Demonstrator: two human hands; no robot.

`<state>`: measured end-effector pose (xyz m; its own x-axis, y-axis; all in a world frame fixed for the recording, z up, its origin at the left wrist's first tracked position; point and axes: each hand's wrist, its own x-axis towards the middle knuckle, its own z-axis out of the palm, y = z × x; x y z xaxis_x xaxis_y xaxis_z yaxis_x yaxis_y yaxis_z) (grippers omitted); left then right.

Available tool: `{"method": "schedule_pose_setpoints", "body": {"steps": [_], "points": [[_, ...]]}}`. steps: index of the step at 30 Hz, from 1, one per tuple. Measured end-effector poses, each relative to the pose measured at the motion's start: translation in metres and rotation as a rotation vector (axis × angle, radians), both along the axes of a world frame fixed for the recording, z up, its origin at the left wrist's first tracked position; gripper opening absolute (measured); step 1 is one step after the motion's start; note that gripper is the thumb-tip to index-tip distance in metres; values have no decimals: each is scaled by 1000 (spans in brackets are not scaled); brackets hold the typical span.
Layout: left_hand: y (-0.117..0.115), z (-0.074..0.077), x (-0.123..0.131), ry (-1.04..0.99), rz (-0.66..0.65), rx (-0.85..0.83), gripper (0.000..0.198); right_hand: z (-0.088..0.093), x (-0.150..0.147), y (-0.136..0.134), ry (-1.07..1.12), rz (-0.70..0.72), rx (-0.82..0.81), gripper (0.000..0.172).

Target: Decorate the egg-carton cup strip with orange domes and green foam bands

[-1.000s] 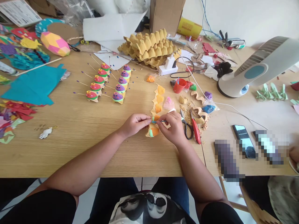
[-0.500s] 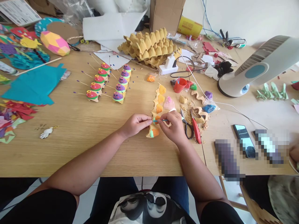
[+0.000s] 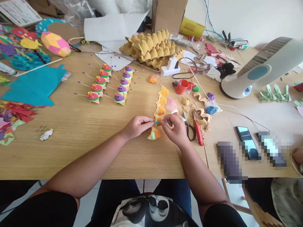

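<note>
A strip of cut egg carton (image 3: 160,107) with orange clay caps lies in the middle of the wooden table (image 3: 78,148). My left hand (image 3: 137,126) pinches the strip's near part from the left, fingers closed. My right hand (image 3: 176,129) is closed on a thin blue stick (image 3: 163,122), whose tip touches an orange cap between my fingers. The nearest cap (image 3: 155,134) is orange with a green band.
Two rows of finished clay-topped carton pieces (image 3: 111,83) stand at the centre left. Scissors (image 3: 188,124) and a red cutter (image 3: 198,129) lie right of my right hand. A red cup (image 3: 182,86), egg trays (image 3: 151,47), a fan (image 3: 260,71), a phone (image 3: 247,143) and coloured paper (image 3: 33,85) surround them.
Both hands have stayed pinched over the carton strip. The blue stick has shifted slightly in my right hand's fingers.
</note>
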<state>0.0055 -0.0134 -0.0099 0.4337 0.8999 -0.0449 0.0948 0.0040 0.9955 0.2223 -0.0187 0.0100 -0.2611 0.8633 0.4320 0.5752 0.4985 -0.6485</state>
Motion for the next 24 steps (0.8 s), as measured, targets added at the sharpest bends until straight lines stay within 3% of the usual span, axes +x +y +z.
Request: {"method": "schedule_pose_setpoints", "body": {"steps": [5, 9, 13, 17, 24], "points": [[-1, 0, 0, -28, 6, -36, 32, 3, -2, -2, 103, -31, -84, 12], [0, -6, 0, -121, 38, -115, 31, 1, 1, 1, 515, -110, -269, 17], [2, -10, 4, -328, 96, -203, 29, -7, 2, 7, 891, -101, -445, 30], [2, -7, 8, -571, 145, -374, 31, -11, -5, 6, 995, -14, -665, 49], [0, -6, 11, -691, 78, -434, 25, -10, -18, -2, 1200, 186, -983, 38]]}}
